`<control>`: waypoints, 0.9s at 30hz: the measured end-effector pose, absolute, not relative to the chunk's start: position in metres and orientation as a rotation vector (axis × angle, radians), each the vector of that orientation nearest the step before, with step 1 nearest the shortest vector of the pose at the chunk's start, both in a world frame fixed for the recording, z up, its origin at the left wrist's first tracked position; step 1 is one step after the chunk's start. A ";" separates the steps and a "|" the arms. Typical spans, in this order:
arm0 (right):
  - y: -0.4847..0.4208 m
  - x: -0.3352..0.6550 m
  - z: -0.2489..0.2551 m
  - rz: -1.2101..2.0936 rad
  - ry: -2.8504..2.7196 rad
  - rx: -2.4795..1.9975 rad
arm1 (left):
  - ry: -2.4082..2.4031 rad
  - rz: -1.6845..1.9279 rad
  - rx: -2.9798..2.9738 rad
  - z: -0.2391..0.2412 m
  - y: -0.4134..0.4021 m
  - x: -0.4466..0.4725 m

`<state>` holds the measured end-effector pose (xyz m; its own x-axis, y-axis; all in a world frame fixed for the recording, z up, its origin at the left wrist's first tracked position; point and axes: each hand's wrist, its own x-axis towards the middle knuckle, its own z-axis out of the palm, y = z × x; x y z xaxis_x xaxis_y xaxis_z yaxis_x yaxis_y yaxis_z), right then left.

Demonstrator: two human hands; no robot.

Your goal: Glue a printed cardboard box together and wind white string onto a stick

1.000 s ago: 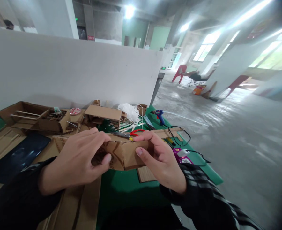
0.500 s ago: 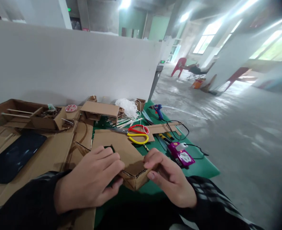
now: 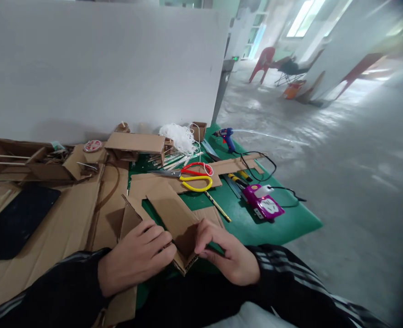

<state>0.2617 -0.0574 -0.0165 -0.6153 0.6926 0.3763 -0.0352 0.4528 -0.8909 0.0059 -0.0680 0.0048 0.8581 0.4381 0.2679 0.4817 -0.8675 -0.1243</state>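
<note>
A folded piece of brown corrugated cardboard (image 3: 170, 214) lies near the front edge of the green table (image 3: 283, 225), its corner pointing toward me. My left hand (image 3: 137, 257) has its fingers curled over the piece's left side. My right hand (image 3: 226, 254) pinches its right edge between thumb and fingers. Both sleeves are black, the right one striped.
Red-and-yellow scissors (image 3: 192, 177) lie just behind the piece. A purple power strip (image 3: 263, 207), a blue glue gun (image 3: 226, 137), white string (image 3: 178, 137), cardboard boxes (image 3: 33, 161), flat cardboard sheets (image 3: 68, 214) and a black tablet (image 3: 15, 221) crowd the table. A white partition (image 3: 102, 68) stands behind it.
Both hands have brought the cardboard piece down and closer to me, turning it from held up flat to folded with its corner toward me. The camera has tilted down.
</note>
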 end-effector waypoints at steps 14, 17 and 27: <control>-0.047 0.260 -0.037 1.276 -1.916 -0.489 | -0.690 -0.297 -2.884 -0.009 -0.059 0.010; -0.046 0.260 -0.036 1.284 -1.918 -0.478 | -0.698 -0.298 -2.884 -0.009 -0.058 0.010; -0.046 0.261 -0.033 1.294 -1.909 -0.461 | -0.753 -0.372 -2.937 -0.008 -0.059 0.014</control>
